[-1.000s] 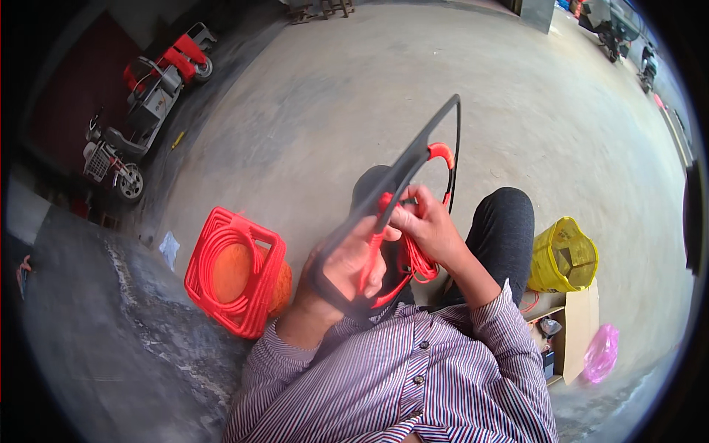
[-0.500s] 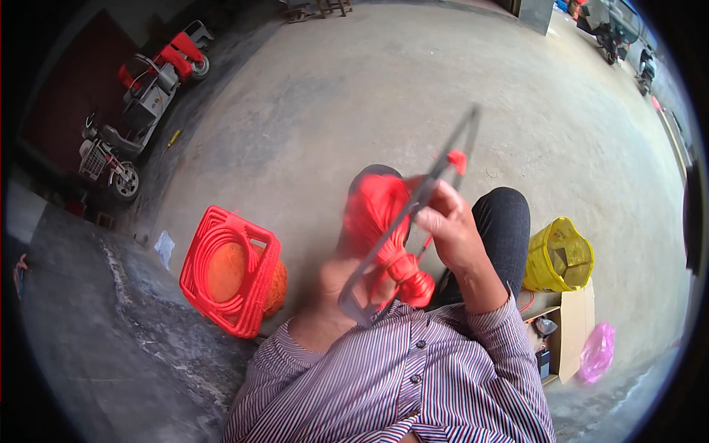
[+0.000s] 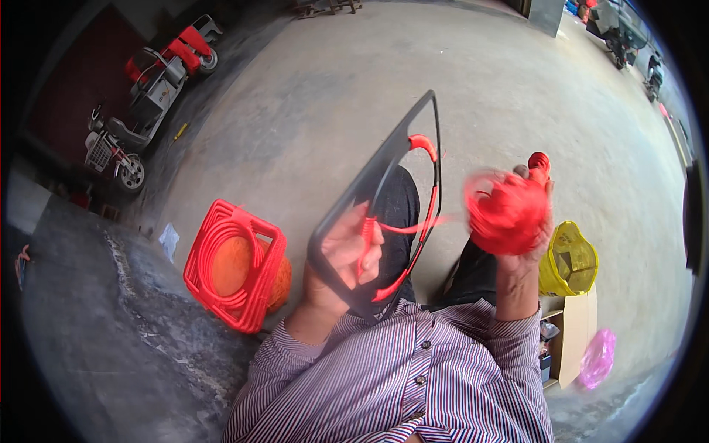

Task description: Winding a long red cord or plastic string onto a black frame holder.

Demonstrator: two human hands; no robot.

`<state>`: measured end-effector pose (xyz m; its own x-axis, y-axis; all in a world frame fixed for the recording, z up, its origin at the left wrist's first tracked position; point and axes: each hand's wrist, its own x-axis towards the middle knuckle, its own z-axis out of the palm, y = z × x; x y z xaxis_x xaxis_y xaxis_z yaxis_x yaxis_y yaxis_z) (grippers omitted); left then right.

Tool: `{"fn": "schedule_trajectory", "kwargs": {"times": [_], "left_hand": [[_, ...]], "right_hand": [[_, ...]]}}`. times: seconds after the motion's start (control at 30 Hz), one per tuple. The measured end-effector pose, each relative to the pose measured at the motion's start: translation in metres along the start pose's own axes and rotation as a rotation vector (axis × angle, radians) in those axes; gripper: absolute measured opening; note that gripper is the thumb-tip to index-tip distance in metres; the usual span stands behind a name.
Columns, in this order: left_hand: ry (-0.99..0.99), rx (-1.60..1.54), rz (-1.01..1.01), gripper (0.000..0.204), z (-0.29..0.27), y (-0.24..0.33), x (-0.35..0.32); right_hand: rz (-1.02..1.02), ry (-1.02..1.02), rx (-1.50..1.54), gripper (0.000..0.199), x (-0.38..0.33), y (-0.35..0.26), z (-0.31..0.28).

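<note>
My left hand [image 3: 341, 255] is closed on a dark rectangular wire frame [image 3: 434, 136], which it holds up tilted over my lap. Part of an inner curved piece of the frame is wrapped in red, and red wrapping also shows at my fingers. From there a red strand [image 3: 413, 227] runs across to a bundle of red cord or ribbon [image 3: 506, 214]. My right hand [image 3: 533, 247] grips that bundle above my right knee. The bundle is smeared by motion and hides most of those fingers; a knotted end [image 3: 540, 164] sticks out at its far side.
At my left, red-wrapped frames [image 3: 267, 277] are stacked against a round orange thing [image 3: 233, 267]. A yellow bucket [image 3: 552, 275], an open cardboard box [image 3: 577, 340] and a pink plastic bag [image 3: 598, 359] stand at my right. Vehicles [image 3: 156, 92] are parked far left.
The red bundle has moved from my left side to my right hand, out to the right. My left hand now holds the frame, which has shifted left, and a red strand is stretched between them.
</note>
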<state>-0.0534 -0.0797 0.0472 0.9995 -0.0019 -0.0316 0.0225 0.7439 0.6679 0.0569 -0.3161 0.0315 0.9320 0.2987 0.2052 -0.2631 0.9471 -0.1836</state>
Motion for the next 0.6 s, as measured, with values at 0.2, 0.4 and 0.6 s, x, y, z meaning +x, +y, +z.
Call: {"fn": "schedule_trajectory", "kwargs": {"times": [0.2, 0.4, 0.6], "left_hand": [[-0.001, 0.073, 0.120, 0.024, -0.030, 0.004, 0.001], [0.006, 0.001, -0.087, 0.029, -0.034, 0.021, -0.003], [-0.030, 0.069, -0.080, 0.042, -0.013, 0.025, -0.007]], "right_hand": [[0.130, 0.245, -0.568, 0.036, -0.024, -0.002, -0.053], [0.124, 0.142, -2.028, 0.021, -0.027, 0.019, -0.101], [0.264, 0.023, -2.047, 0.031, -0.029, 0.039, -0.085]]}}
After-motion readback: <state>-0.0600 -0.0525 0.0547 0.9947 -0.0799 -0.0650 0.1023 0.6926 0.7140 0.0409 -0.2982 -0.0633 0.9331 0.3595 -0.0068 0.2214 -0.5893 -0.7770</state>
